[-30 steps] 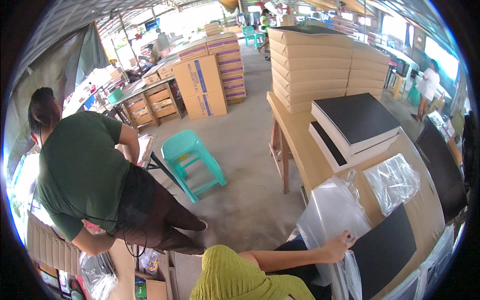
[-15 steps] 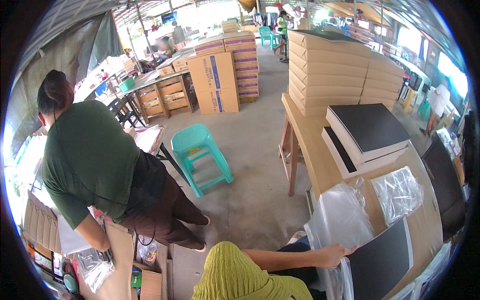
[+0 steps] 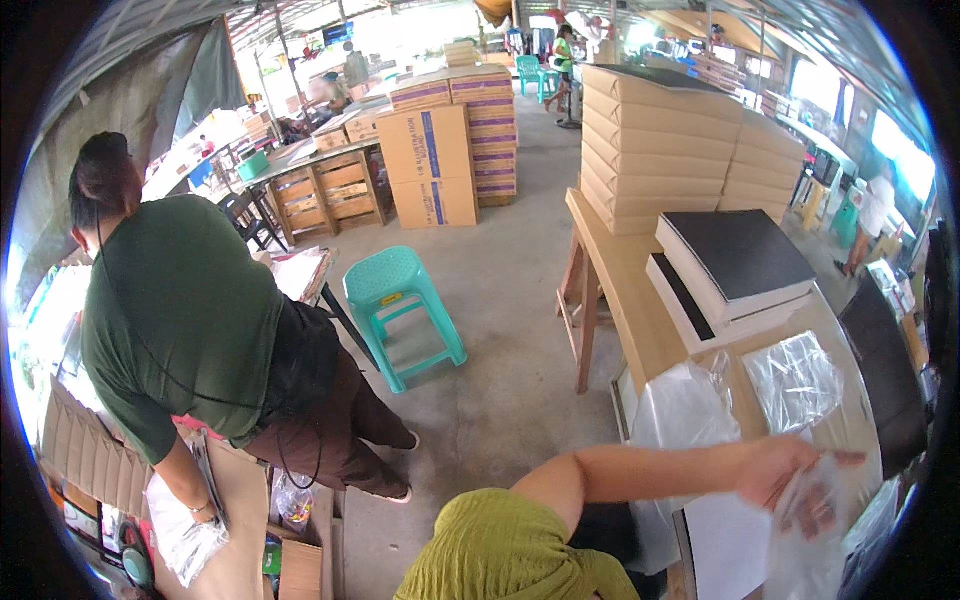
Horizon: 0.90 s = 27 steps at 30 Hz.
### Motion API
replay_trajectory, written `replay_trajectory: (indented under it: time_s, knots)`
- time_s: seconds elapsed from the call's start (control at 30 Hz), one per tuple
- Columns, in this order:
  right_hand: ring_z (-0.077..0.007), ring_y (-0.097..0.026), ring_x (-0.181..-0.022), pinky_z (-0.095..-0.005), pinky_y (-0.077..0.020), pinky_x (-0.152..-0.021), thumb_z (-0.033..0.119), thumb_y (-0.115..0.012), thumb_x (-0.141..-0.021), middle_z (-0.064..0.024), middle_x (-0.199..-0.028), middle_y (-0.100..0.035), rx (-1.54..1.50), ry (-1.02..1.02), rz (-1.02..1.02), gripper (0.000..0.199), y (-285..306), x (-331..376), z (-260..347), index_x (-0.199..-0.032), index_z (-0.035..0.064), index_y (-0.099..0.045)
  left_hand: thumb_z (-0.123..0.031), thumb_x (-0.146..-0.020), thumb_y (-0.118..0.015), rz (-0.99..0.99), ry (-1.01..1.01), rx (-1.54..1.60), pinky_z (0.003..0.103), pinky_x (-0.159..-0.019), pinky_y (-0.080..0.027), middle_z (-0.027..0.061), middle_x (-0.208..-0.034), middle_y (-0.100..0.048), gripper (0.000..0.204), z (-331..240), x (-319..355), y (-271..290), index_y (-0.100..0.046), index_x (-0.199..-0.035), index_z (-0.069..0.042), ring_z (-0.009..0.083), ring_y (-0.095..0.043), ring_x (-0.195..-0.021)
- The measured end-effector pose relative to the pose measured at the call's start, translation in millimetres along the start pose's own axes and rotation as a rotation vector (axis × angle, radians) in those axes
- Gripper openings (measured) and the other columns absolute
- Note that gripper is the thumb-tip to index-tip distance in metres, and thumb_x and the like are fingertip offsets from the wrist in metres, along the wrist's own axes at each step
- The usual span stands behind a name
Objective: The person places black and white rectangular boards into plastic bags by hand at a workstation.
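From the yellow-green sleeve at the lower middle, my left arm stretches right over the work table. My left hand (image 3: 780,475) has a clear plastic bag (image 3: 812,550) in its fingers, which are partly blurred and show through the film; one finger sticks out to the right. Beneath it lies a white sheet or board (image 3: 728,545) with a dark strip along its left side. More clear plastic (image 3: 690,410) lies just beyond my forearm, and a folded stack of clear bags (image 3: 795,380) rests farther up the table. My right hand is out of view.
Black-topped thick white stacks (image 3: 735,255) and tall brown-wrapped bundles (image 3: 660,140) stand on the table (image 3: 640,325). A teal stool (image 3: 385,275) is on the floor. At left, a person in a dark green shirt (image 3: 190,300) handles plastic packs. Cartons (image 3: 425,165) stand behind.
My left hand has moved right and up across the table with the clear plastic. A white surface now shows where the black board lay. The co-worker's arm shifted slightly.
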State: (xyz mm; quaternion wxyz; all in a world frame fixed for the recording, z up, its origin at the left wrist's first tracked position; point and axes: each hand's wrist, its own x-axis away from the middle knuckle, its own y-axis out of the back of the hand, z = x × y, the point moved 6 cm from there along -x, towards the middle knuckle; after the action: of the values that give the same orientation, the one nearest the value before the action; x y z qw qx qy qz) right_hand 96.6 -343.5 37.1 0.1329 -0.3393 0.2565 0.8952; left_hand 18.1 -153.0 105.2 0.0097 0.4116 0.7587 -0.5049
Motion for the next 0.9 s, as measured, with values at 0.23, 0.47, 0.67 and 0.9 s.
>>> replay_trajectory:
  time_s: [0.23, 0.47, 0.67, 0.9]
  knots:
    - [-0.0048, -0.035, -0.053, -0.0251, -0.0271, -0.046, 0.036, -0.063, -0.09, 0.0059, -0.065, -0.044, 0.036, -0.138, -0.51, 0.034, 174, -87, -36, -0.102, 0.0049, -0.067, -0.032, -0.069, -0.084, -0.256, -0.889, -1.561, 0.037, -0.091, -0.045, 0.0154, -0.14, -0.046, 0.102, -133, -43, -2, -0.024, -0.149, -0.008, 0.0227, -0.044, -0.124]
    - [-0.0031, -0.045, -0.068, -0.0207, -0.0346, -0.061, 0.033, -0.056, -0.097, 0.0046, -0.078, -0.058, -0.49, -0.207, -0.436, 0.032, 126, -43, -49, -0.088, 0.0039, -0.066, -0.015, -0.079, -0.077, -0.482, -0.465, -1.422, 0.02, -0.054, -0.037, -0.0008, -0.079, -0.062, 0.037, -89, -53, 103, -0.065, -0.11, 0.001, 0.0021, -0.048, -0.068]
    - [-0.0078, -0.056, -0.083, -0.0223, -0.0418, -0.072, 0.037, -0.059, -0.094, -0.0014, -0.094, -0.063, -0.562, -0.492, -0.235, 0.04, 108, -8, -80, -0.108, -0.0003, -0.062, -0.02, -0.08, -0.077, -0.574, -0.52, -1.499, 0.026, -0.063, -0.045, 0.006, -0.088, -0.067, 0.053, -24, 1, 158, -0.057, -0.122, 0.005, 0.0119, -0.058, -0.075]
    - [-0.0257, -0.06, -0.1, -0.0318, -0.0426, -0.091, 0.006, -0.068, -0.078, -0.0197, -0.115, -0.062, -0.071, -0.067, -0.04, 0.059, 68, 31, 26, -0.133, -0.0027, -0.049, -0.019, -0.084, -0.07, -0.822, -0.201, -1.664, 0.034, -0.067, -0.047, 0.011, -0.083, -0.066, 0.034, -16, 64, 107, -0.061, -0.108, 0.003, 0.017, -0.059, -0.072]
